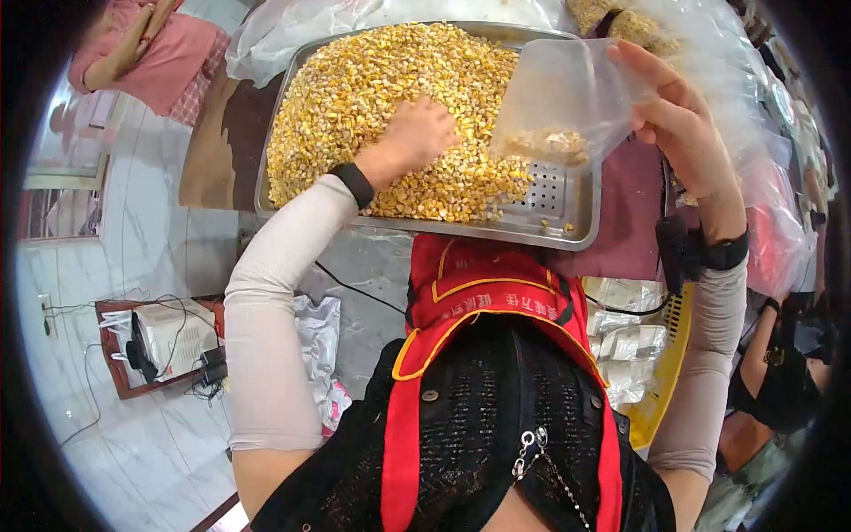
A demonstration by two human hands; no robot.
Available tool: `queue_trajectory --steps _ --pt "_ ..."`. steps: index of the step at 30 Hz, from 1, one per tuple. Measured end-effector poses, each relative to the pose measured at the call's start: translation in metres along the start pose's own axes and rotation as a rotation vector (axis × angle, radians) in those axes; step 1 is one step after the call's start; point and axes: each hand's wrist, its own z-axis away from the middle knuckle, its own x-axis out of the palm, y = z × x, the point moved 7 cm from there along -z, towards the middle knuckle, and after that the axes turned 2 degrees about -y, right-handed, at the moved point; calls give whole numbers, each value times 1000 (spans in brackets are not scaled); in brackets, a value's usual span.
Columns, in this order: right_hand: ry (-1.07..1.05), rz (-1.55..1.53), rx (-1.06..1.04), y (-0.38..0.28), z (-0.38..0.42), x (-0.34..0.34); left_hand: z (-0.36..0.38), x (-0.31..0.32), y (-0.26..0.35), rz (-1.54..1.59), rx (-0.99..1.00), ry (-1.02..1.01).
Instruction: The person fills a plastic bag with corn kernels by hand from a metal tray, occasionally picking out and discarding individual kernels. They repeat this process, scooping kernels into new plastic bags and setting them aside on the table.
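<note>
A big heap of yellow corn kernels [390, 80] fills most of a metal tray [581, 208], whose perforated base shows at the right. My left hand [417, 135] is pressed into the heap, fingers curled down among the kernels and their tips hidden. At the tray's right side, my right hand [683, 120] pinches the rim of a clear plastic bag [558, 89] between thumb and fingers. The bag hangs over the tray, with a small amount of kernels at its bottom.
Filled clear bags [643, 31] lie beyond the tray at the upper right. A yellow basket [678, 332] with white packets [631, 341] stands below right. One person in pink [168, 62] is at upper left; another in black [780, 381] is at right.
</note>
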Motion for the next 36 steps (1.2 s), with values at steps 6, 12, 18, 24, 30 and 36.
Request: queue_trajectory --steps 6,12,18,24,30,36 --pt "-6 -18 14 2 -1 5 17 -2 42 -14 178 35" --pt "-44 27 32 3 1 18 -8 -9 -28 452 -286 -28" --pt "-74 47 46 7 -4 30 1 -4 -68 1946 -891 220" --pt "-105 156 39 3 -13 33 -38 -47 -58 2260 -590 259" --pt "-137 156 114 14 -23 34 -90 -136 -12 2146 -118 112" --pt "-100 106 78 2 -21 43 -114 -172 47 1336 -75 147"
